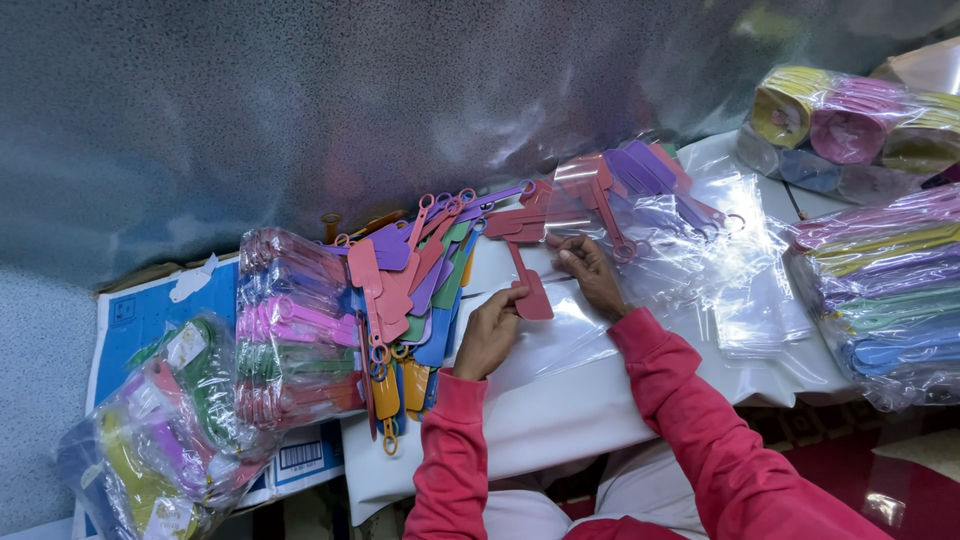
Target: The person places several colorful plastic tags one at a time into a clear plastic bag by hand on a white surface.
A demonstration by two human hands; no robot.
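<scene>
My left hand [489,332] pinches the wide end of a flat red plastic tag [531,294] with a long thin strap. My right hand [591,274] rests just right of it, fingers on a clear plastic sleeve [560,335] lying on the white work surface [560,415]. Further red tags [515,225] lie just beyond the held one. To the left a loose fan of coloured tags [415,290], red, purple, green, blue and orange, spreads over the surface. Both arms wear red sleeves.
Bagged bundles of coloured tags [295,330] stand at the left, another bag [165,440] on a blue and white carton [150,310]. Clear sleeves [755,290] and purple tags [650,175] lie right; stacked bagged tags [885,290] and rolled bundles [845,120] at far right. A blue-grey wall [300,100] rises behind.
</scene>
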